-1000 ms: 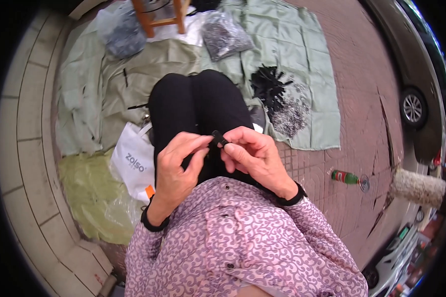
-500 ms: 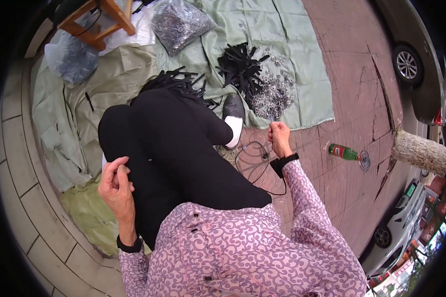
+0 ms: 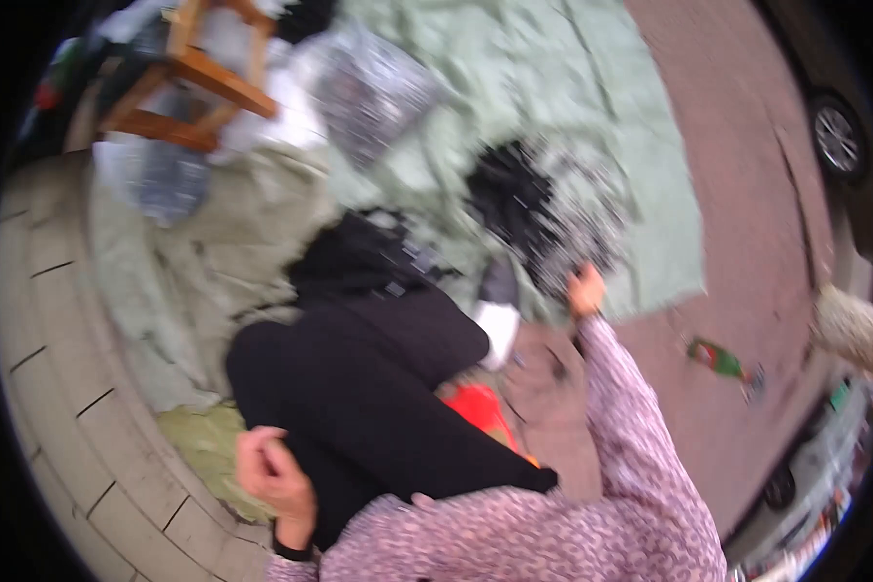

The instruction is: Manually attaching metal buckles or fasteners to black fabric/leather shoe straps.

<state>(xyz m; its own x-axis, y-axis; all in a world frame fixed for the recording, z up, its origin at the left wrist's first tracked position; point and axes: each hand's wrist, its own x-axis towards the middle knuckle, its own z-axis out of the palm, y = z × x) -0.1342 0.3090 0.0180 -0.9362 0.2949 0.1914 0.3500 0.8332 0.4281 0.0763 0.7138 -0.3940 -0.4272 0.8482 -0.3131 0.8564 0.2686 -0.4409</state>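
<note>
Blurred by motion, my right hand reaches to the near edge of a heap of small silvery metal buckle-like pieces; its fingertips are smeared, and I cannot see what lies between them. A pile of short black straps adjoins the metal heap on its left. My left hand is beside my black-trousered leg, its fingers curled together; whatever it may hold is hidden. More black straps lie beyond my bent leg, with a few small bright pieces among them.
A pale green sheet lies under the piles. A plastic bag of metal pieces, another plastic bag and a wooden stool are at the far left. A green bottle lies on the paving, near a tree trunk.
My right hand has moved forward from the sheet's edge to the metal heap. The view has shifted, and a red item now shows beside my leg. My left hand stays curled near my leg.
</note>
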